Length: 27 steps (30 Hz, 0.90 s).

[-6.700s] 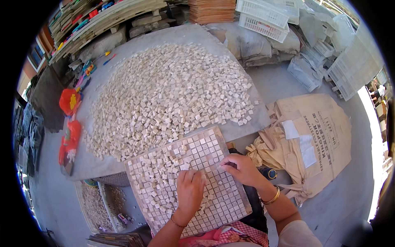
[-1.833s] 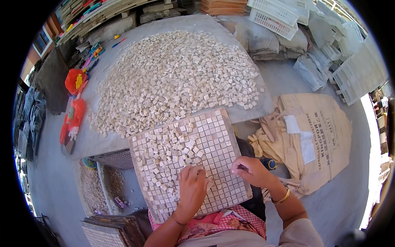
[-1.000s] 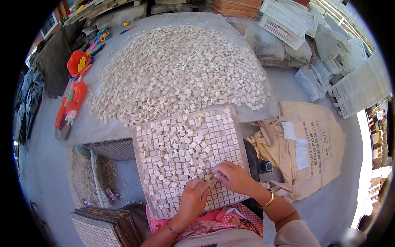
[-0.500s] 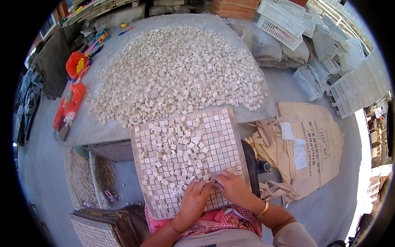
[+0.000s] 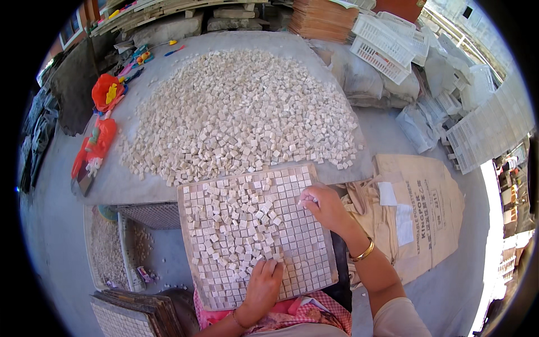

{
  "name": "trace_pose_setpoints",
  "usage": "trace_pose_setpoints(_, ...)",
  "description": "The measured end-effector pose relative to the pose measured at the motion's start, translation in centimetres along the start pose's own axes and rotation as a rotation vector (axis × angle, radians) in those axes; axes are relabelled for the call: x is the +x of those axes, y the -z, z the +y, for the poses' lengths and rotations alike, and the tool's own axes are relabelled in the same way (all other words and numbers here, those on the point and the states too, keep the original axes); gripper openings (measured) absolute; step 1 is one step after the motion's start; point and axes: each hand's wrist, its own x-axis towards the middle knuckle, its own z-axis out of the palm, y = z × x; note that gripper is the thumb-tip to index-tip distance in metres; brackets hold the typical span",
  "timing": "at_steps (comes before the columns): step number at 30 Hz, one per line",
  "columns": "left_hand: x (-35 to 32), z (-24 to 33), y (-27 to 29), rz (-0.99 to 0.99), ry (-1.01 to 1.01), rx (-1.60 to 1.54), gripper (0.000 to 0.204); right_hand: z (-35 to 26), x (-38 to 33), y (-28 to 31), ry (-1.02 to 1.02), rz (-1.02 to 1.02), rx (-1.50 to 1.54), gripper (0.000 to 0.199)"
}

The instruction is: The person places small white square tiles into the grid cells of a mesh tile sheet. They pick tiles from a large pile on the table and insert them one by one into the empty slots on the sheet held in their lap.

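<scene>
A square grid tray [image 5: 210, 303] rests tilted toward me on my lap, its cells partly filled with small whitish stone tiles. Loose stone tiles [image 5: 238, 210] lie heaped over its left and middle; on the right side they sit in neat rows. My right hand [image 5: 325, 205], with a gold bangle on its wrist, is over the tray's upper right edge, thumb and fingers pinched around a pale stone tile. At the lower middle, my left hand [image 5: 265, 283] has its fingers curled down among the tiles; what they hold is hidden.
A large pile of stone tiles [image 5: 241, 112] covers the grey table [image 5: 135, 188] beyond the tray. Red plastic bags [image 5: 101, 137] lie at its left. Stacked tile boards [image 5: 126, 314] stand lower left, beside a white crate [image 5: 130, 253]. A tan sack [image 5: 421, 219] lies to the right.
My right hand has moved away from the left hand, up to the tray's upper right edge. My left hand has shifted slightly down. The view has tilted a little.
</scene>
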Motion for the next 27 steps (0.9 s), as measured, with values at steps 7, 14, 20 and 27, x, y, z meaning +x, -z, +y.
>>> trace_pose_setpoints(7,0.4,0.0,0.1,-0.004,0.005,-0.05,0.021,2.1,2.3,-0.6,0.074,-0.078,-0.11,0.006)
trace_pose_setpoints(14,0.9,-0.6,1.4,-0.179,-0.082,0.031,0.028,2.9,1.7,-0.6,0.132,-0.047,-0.103,0.007)
trace_pose_setpoints(20,1.4,-1.5,1.5,-0.086,-0.075,-0.127,0.024,0.9,-0.2,1.1,-0.003,-0.037,0.106,0.011)
trace_pose_setpoints(27,-0.3,-1.4,2.4,-0.042,0.775,-1.11,0.022,-1.4,-6.6,-0.3,-0.03,-0.199,0.266,0.015)
